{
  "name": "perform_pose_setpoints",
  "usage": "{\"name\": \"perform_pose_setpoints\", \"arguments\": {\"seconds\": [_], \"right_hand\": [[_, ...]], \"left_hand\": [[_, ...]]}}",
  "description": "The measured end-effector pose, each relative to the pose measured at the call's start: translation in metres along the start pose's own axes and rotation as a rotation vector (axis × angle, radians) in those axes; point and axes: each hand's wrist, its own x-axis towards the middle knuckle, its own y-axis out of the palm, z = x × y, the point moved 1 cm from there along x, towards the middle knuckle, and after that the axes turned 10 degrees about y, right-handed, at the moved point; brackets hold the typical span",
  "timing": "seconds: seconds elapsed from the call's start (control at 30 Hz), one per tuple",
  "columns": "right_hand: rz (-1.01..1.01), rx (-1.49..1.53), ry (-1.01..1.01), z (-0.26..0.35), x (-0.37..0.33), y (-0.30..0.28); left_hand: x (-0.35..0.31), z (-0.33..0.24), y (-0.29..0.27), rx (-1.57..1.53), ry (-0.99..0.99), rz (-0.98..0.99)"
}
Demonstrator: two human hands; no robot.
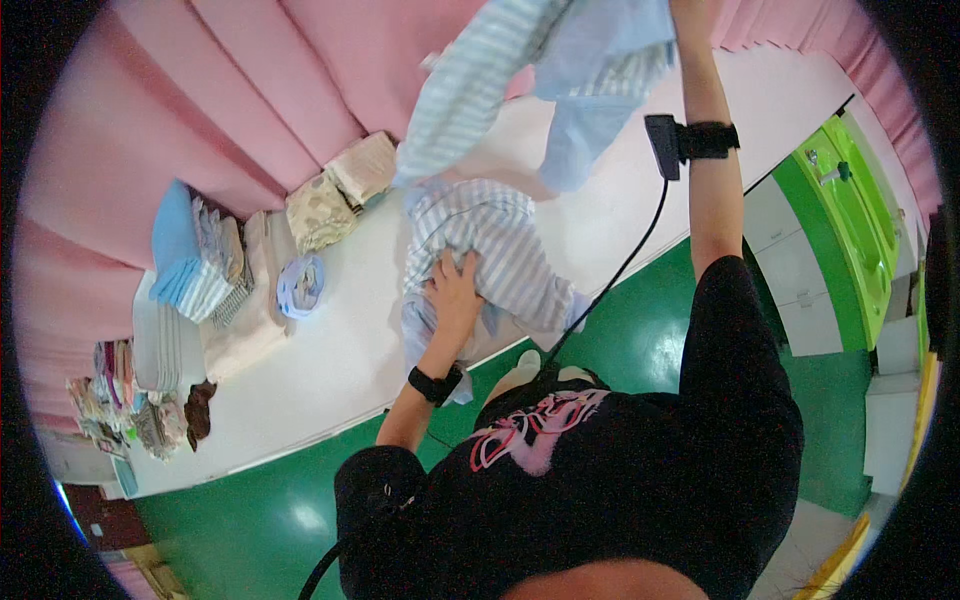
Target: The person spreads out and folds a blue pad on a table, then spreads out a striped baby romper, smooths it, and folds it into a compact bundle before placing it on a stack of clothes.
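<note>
My left hand [456,292] lies on a blue-and-white striped garment [500,235], its fingers spread over the cloth. The garment sits bunched on the white table [345,330], with light blue parts hanging at the near edge. High at the top of the view, my right hand [692,22] grips another light blue and striped garment [600,75]. That cloth hangs in the air above the table, slightly blurred. Its upper part and some of my right fingers are cut off by the frame's edge.
Left along the table are folded stacks of cloth [195,250], a rolled light blue cloth [300,285], patterned folded pieces [320,210] and a dark brown item [200,412]. Pink curtain [230,90] lines the back. A green sink counter [850,210] stands right. A black cable [640,255] runs from my right wrist.
</note>
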Motion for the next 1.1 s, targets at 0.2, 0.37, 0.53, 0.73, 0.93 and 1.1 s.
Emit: {"name": "perform_pose_setpoints", "arguments": {"seconds": [0.2, 0.37, 0.53, 0.73, 0.93, 1.1], "right_hand": [[0.019, -0.492, 0.168, -0.16, -0.038, -0.018], [0.691, -0.885, 0.232, -0.318, -0.098, -0.054], [0.615, -0.496, 0.346, -0.336, -0.087, -0.079], [1.25, -0.065, -0.207, -0.258, -0.107, -0.056], [1.496, -0.27, 0.141, -0.305, -0.095, -0.016], [0.482, 0.097, 1.065, -0.377, 0.04, -0.066]], "left_hand": [[-0.004, 0.062, 0.032, 0.192, -0.131, -0.116], [-0.008, 0.077, 0.001, 0.133, -0.426, 0.066], [0.035, 0.013, -0.025, 0.324, -0.372, 0.168], [0.153, -0.116, 0.048, -0.238, -0.422, 0.112], [0.2, -0.121, 0.108, -0.502, -0.723, -0.147], [0.183, -0.115, 0.065, -0.871, -1.007, -0.311]]}}
